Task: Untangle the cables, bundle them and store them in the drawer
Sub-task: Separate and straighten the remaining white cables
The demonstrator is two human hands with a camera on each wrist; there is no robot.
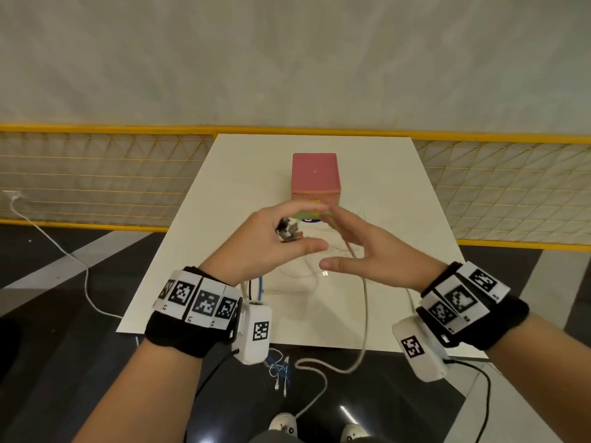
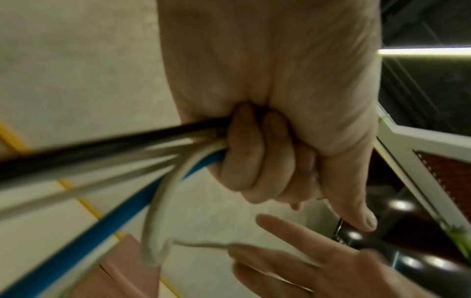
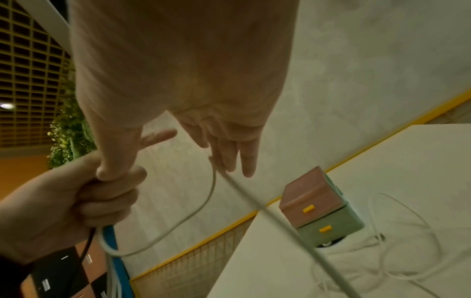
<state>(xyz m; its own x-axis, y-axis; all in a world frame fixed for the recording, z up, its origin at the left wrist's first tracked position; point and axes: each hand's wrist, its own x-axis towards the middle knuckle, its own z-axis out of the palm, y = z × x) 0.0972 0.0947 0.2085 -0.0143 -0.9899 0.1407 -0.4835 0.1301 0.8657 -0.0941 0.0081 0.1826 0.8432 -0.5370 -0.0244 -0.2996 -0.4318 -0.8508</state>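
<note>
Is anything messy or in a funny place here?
Yes. Cables hang off the near edge of the table and trail onto the floor, where a blue and white tangle dangles by the shoes. More thin white cable sprawls loose on the tabletop beside the drawer box, not yet bundled.

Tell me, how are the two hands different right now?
The left hand has its fingers curled tight, gripping a bunch of cables: black, white and blue. The right hand has straight, spread fingers, with just one grey-white cable running along them. In the left wrist view the left hand looks like a fist, the right like a flat palm. Both are raised above the white table, close together, each wearing a wristband with black-and-white tags.
</note>
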